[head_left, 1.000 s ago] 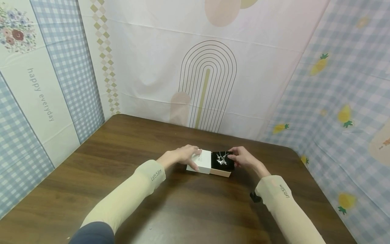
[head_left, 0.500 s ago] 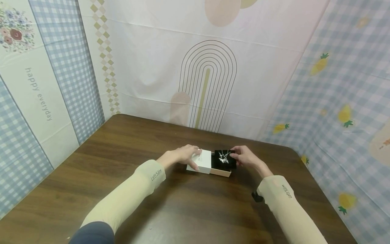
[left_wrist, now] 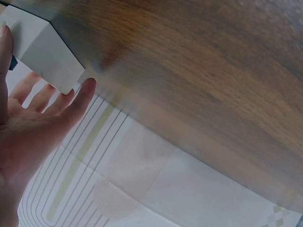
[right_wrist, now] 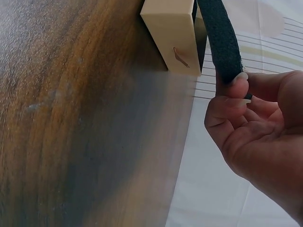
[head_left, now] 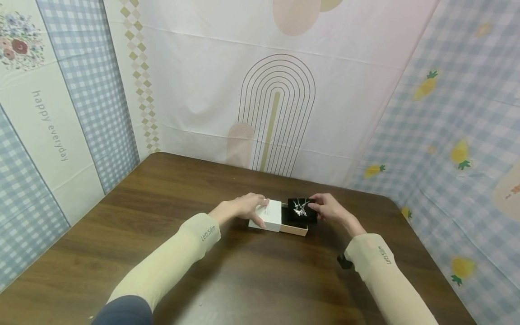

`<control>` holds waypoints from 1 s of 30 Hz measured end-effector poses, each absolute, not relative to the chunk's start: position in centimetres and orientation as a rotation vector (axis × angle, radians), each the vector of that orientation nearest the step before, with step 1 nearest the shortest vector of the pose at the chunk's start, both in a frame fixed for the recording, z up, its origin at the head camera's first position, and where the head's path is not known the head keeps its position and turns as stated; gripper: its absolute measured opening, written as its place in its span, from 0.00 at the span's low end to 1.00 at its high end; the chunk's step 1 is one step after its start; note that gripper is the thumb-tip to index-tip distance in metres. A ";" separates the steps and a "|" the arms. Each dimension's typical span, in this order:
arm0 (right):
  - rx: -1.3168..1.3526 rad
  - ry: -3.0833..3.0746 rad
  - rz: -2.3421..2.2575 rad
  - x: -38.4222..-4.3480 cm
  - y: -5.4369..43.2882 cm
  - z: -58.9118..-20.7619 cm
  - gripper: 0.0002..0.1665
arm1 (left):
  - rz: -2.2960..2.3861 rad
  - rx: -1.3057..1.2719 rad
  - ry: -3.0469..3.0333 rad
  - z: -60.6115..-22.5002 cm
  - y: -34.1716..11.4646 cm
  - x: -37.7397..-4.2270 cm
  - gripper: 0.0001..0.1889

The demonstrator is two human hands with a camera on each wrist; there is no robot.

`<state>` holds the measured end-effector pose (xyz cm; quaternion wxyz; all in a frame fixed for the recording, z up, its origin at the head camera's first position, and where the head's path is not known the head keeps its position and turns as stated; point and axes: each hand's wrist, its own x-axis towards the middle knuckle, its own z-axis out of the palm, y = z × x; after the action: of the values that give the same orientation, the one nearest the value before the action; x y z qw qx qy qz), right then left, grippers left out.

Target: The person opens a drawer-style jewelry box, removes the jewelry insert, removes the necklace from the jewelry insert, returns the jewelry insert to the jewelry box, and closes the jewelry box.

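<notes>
My left hand [head_left: 245, 206] grips the white sleeve [head_left: 273, 216] of a small jewelry box, fingers at its far side and thumb at its near side. A tan drawer [head_left: 294, 230] sticks out of the sleeve to the right. Above the drawer, my right hand [head_left: 328, 208] pinches a black foam pad [head_left: 309, 219] at its right edge between thumb and fingers. Silver necklaces [head_left: 300, 209] lie on top of the pad. In the right wrist view the pad [right_wrist: 221, 42] appears edge-on, raised out of the drawer [right_wrist: 173, 38], whose end has a small slot.
The box sits on a brown wooden table [head_left: 227, 280], toward its back edge. A white patterned cloth [head_left: 195, 90] hangs behind the table, with blue checked cloths [head_left: 438, 113] to the sides. A dark wrist strap [head_left: 344, 262] shows under the right sleeve.
My right hand has drawn the black foam pad, necklaces on it, up and slightly right out of the drawer. The left hand and the white sleeve have stayed in place.
</notes>
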<state>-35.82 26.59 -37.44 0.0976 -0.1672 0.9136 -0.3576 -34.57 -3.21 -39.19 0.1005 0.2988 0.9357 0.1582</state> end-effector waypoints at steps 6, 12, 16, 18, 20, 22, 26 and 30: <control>-0.459 2.711 -1.066 -35.9 26.8 -37.5 0.21 | 0.465 0.877 2.771 -39.1 -3.2 -34.5 0.45; -0.432 2.712 -1.073 -36.0 27.2 -37.5 0.21 | 0.465 0.872 2.769 -39.2 -3.2 -34.7 0.45; -0.429 2.709 -1.096 -35.9 27.5 -37.4 0.20 | 0.470 0.864 2.767 -39.3 -3.2 -34.7 0.46; -0.440 2.705 -1.106 -35.9 27.7 -37.3 0.20 | 0.468 0.864 2.767 -39.2 -3.2 -34.7 0.46; -0.443 2.699 -1.119 -35.9 27.8 -37.3 0.21 | 0.470 0.865 2.769 -39.2 -3.2 -34.7 0.45; -0.445 2.701 -1.125 -35.9 28.0 -37.3 0.21 | 0.471 0.864 2.771 -39.2 -3.1 -34.7 0.45; -0.449 2.702 -1.126 -35.9 28.2 -37.4 0.22 | 0.476 0.864 2.764 -39.2 -3.1 -34.6 0.46; -0.452 2.700 -1.122 -35.9 28.5 -37.5 0.22 | 0.479 0.875 2.764 -39.3 -3.1 -34.6 0.45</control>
<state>-35.86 28.51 -37.47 0.0913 -0.1522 0.9088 -0.3776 -34.63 -3.06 -39.28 0.1012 0.2962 0.9358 0.1623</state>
